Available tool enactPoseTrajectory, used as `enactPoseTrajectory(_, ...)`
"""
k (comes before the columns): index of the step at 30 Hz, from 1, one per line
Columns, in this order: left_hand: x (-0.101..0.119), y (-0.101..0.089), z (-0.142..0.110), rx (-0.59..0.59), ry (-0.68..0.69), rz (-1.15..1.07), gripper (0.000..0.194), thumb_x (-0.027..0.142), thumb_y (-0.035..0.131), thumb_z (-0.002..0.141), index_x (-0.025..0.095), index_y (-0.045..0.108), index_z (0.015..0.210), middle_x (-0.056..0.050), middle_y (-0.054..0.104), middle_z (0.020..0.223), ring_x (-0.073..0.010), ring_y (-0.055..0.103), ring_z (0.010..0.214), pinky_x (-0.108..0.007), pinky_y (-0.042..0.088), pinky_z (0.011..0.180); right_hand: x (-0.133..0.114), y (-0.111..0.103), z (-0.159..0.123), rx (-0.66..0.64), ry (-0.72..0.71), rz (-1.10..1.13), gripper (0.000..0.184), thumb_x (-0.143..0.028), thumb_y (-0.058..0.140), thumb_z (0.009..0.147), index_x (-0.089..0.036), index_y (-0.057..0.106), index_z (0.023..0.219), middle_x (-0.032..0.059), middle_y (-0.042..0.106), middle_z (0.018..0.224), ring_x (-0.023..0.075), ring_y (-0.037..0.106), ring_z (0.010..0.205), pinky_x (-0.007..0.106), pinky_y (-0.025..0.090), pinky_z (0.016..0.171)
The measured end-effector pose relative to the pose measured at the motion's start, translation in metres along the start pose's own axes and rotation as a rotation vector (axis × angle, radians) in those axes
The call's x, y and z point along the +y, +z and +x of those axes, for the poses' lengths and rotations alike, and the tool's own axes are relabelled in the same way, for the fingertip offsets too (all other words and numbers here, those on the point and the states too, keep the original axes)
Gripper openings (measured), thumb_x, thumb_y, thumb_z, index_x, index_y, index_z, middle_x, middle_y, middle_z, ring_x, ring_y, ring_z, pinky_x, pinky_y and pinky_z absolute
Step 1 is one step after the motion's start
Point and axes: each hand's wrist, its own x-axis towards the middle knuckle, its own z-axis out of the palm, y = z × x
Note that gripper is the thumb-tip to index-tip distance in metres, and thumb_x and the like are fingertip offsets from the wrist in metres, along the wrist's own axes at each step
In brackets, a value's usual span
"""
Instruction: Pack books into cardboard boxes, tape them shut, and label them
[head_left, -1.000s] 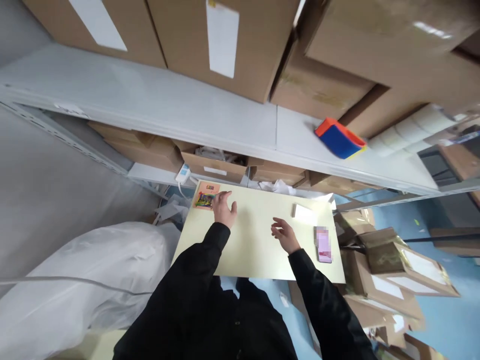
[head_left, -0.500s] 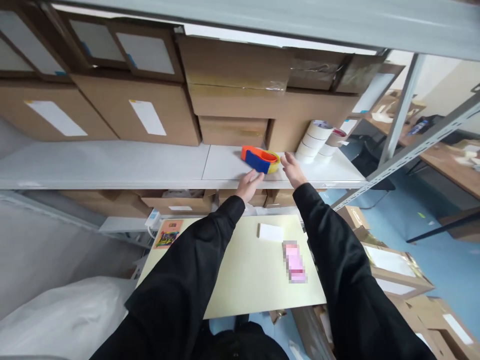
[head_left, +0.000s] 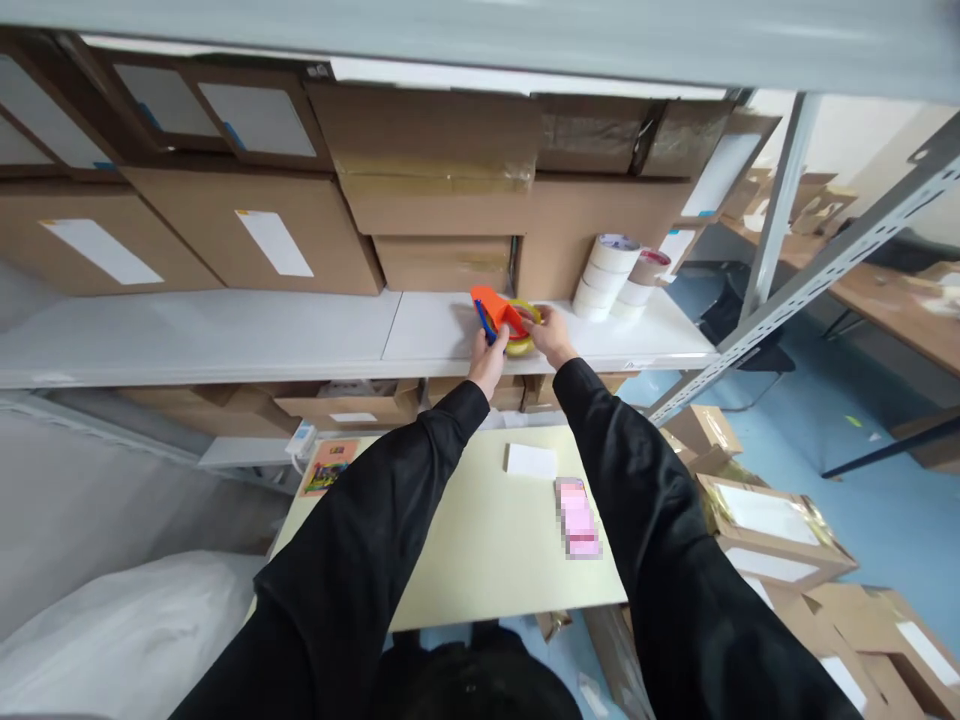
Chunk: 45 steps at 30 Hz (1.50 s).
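An orange and blue tape dispenser [head_left: 493, 302] with a yellowish roll of tape [head_left: 519, 347] is held between my two hands at the front of the grey shelf [head_left: 315, 335]. My left hand [head_left: 488, 362] closes on its near left side, by the blue part. From the right, my right hand [head_left: 553, 336] grips the dispenser at the tape roll, fingers curled around its edge. The fingertips of both hands are partly hidden behind it. Just to the right, stacked rolls of white tape [head_left: 604, 278] stand on the same shelf.
Cardboard boxes [head_left: 442, 215] line the back of the shelf. Below is a pale yellow table [head_left: 465, 560] with a white block [head_left: 532, 460], a blurred pink item [head_left: 578, 518] and a colourful card [head_left: 328, 468]. A metal shelf post [head_left: 780, 210] rises at right; more boxes [head_left: 776, 530] lie on the floor.
Both hands have closed in on the tape dispenser and taken hold of it. It has been turned, so its orange part now faces up more and less blue shows. The view has shifted slightly.
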Motion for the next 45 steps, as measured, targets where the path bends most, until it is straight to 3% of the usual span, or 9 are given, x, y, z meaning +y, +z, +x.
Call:
enactPoseTrajectory(4, 0.004, -0.012, -0.039, 0.151, 0.115, 0.011, 0.044, 0.048, 0.057, 0.083, 0.019, 0.046, 0.114, -0.009, 0.059, 0.116, -0.018, 0.06, 0.104, -0.032, 0.051, 0.085, -0.02, -0.018, -0.06, 0.11, -0.098, -0.01, 0.046, -0.036, 0.063, 0.073, -0.013, 0.055, 0.112, 0.0112, 0.061, 0.106, 0.0217, 0.058, 0.093, 0.037, 0.047, 0.085)
enactPoseTrajectory(7, -0.002, -0.031, -0.087, 0.246, 0.246, 0.178, 0.038, 0.041, 0.062, 0.08, 0.018, 0.048, 0.107, -0.009, 0.06, 0.111, -0.0176, 0.059, 0.102, -0.03, 0.049, 0.088, -0.03, -0.031, -0.134, 0.074, -0.069, 0.044, 0.049, -0.04, 0.062, 0.074, -0.019, 0.048, 0.117, 0.0081, 0.058, 0.112, 0.0176, 0.06, 0.082, 0.034, 0.05, 0.077)
enactPoseTrajectory(9, -0.016, -0.045, -0.127, 0.235, 0.235, 0.245, 0.036, 0.04, 0.061, 0.08, 0.018, 0.048, 0.105, -0.009, 0.059, 0.108, -0.0184, 0.059, 0.102, -0.028, 0.052, 0.081, -0.027, -0.033, -0.188, 0.021, -0.003, 0.049, 0.052, -0.042, 0.063, 0.074, -0.021, 0.045, 0.118, 0.0079, 0.06, 0.113, 0.0179, 0.061, 0.08, 0.032, 0.05, 0.073)
enactPoseTrajectory(14, -0.092, -0.073, -0.216, 0.143, -0.093, 0.308, 0.029, 0.032, 0.06, 0.078, 0.02, 0.049, 0.102, -0.012, 0.06, 0.111, -0.0219, 0.059, 0.105, -0.029, 0.055, 0.068, 0.022, -0.008, -0.305, -0.076, 0.2, -0.082, 0.058, -0.036, 0.062, 0.074, -0.021, 0.042, 0.127, 0.0116, 0.061, 0.119, 0.0224, 0.063, 0.085, 0.036, 0.05, 0.078)
enactPoseTrajectory(19, -0.167, -0.086, -0.255, 0.024, -0.313, 0.424, 0.021, 0.018, 0.061, 0.074, 0.02, 0.051, 0.092, -0.01, 0.064, 0.102, -0.021, 0.063, 0.098, -0.039, 0.052, 0.086, 0.084, 0.025, -0.371, -0.261, 0.467, -0.186, 0.053, -0.037, 0.057, 0.078, -0.018, 0.046, 0.127, 0.0111, 0.067, 0.106, 0.0246, 0.065, 0.084, 0.038, 0.05, 0.075)
enactPoseTrajectory(23, -0.202, -0.09, -0.261, -0.025, -0.406, 0.462, 0.023, 0.016, 0.064, 0.07, 0.021, 0.051, 0.088, -0.006, 0.066, 0.092, -0.0198, 0.065, 0.091, -0.04, 0.05, 0.089, 0.107, 0.036, -0.39, -0.32, 0.58, -0.228, 0.054, -0.035, 0.058, 0.078, -0.017, 0.046, 0.127, 0.0117, 0.066, 0.109, 0.0245, 0.066, 0.086, 0.038, 0.049, 0.079)
enactPoseTrajectory(28, -0.227, -0.091, -0.265, -0.083, -0.481, 0.437, 0.032, 0.011, 0.066, 0.066, 0.019, 0.051, 0.093, -0.007, 0.066, 0.096, -0.0179, 0.065, 0.092, -0.037, 0.05, 0.089, 0.121, 0.043, -0.394, -0.298, 0.579, -0.26, 0.054, -0.034, 0.058, 0.078, -0.013, 0.047, 0.127, 0.0152, 0.061, 0.116, 0.0256, 0.063, 0.096, 0.038, 0.048, 0.084)
enactPoseTrajectory(36, -0.244, -0.09, -0.27, -0.098, -0.543, 0.379, 0.046, 0.007, 0.067, 0.063, 0.016, 0.05, 0.105, -0.014, 0.055, 0.12, -0.0202, 0.06, 0.106, -0.037, 0.05, 0.091, 0.138, 0.053, -0.396, -0.28, 0.562, -0.319, 0.055, -0.033, 0.057, 0.08, -0.013, 0.047, 0.129, 0.0156, 0.054, 0.116, 0.0253, 0.06, 0.099, 0.037, 0.049, 0.085)
enactPoseTrajectory(45, -0.25, -0.095, -0.269, -0.108, -0.577, 0.405, 0.051, 0.017, 0.072, 0.062, 0.016, 0.052, 0.109, -0.013, 0.057, 0.119, -0.0229, 0.057, 0.111, -0.041, 0.043, 0.1, 0.156, 0.041, -0.404, -0.238, 0.568, -0.249, 0.058, -0.042, 0.046, 0.087, -0.01, 0.043, 0.135, 0.0189, 0.054, 0.118, 0.0253, 0.059, 0.099, 0.039, 0.049, 0.085)
